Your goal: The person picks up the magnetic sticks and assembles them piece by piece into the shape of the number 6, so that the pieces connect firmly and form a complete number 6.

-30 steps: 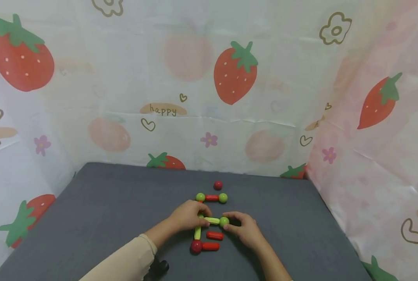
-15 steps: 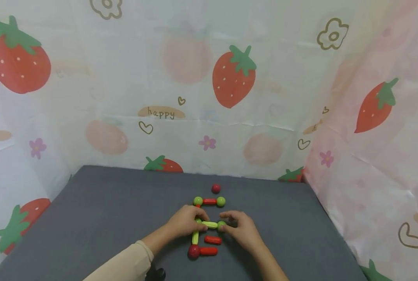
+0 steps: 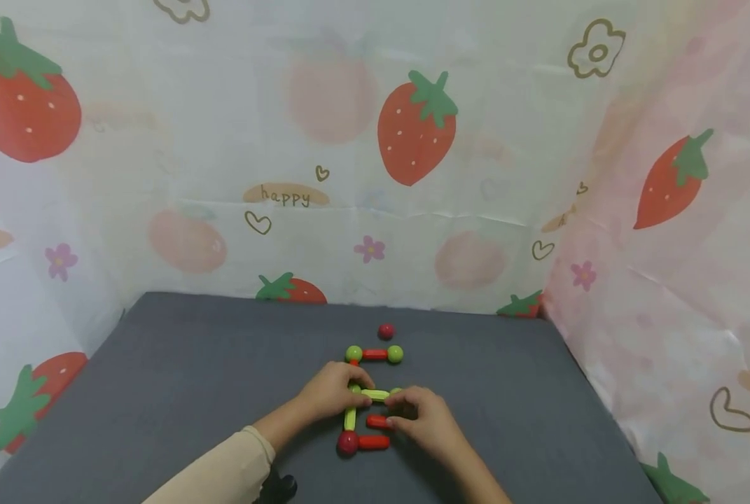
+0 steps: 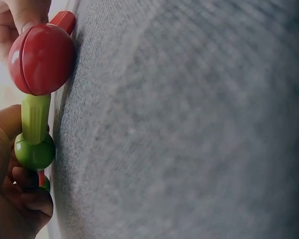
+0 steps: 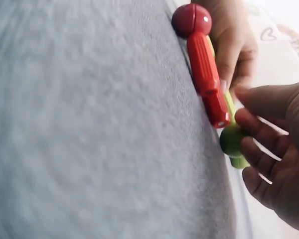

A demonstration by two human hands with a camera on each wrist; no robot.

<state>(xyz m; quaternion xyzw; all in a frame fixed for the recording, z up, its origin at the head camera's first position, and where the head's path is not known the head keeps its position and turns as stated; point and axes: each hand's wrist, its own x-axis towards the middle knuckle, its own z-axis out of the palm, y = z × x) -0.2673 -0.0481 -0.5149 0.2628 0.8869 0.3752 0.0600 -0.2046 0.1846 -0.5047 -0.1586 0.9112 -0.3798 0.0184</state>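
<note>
My left hand (image 3: 330,389) grips the middle green ball (image 4: 35,151) of a row of ball-and-rod magnetic pieces, its fingers curled round the joint. A yellow-green rod (image 3: 375,395) runs right from that joint to another green ball (image 5: 232,141). My right hand (image 3: 428,422) is beside that ball, fingers loosely bent and spread from the thumb. Its thumb tip overlaps the right end of a loose red rod (image 3: 376,421) in the head view. Nearer the person, a red ball (image 3: 347,443) joins a second yellow-green rod (image 3: 349,420) and a red rod (image 3: 375,442).
Farther back, two green balls (image 3: 353,353) are linked by a red rod (image 3: 375,354). A single red ball (image 3: 386,331) lies behind them. A black object (image 3: 284,486) shows by the left sleeve. The grey tabletop (image 3: 507,392) meets a strawberry-print curtain (image 3: 349,175).
My right hand has come off the end green ball and shifted toward the person, to the loose red rod. My left hand has kept its grip. The head view has shifted slightly.
</note>
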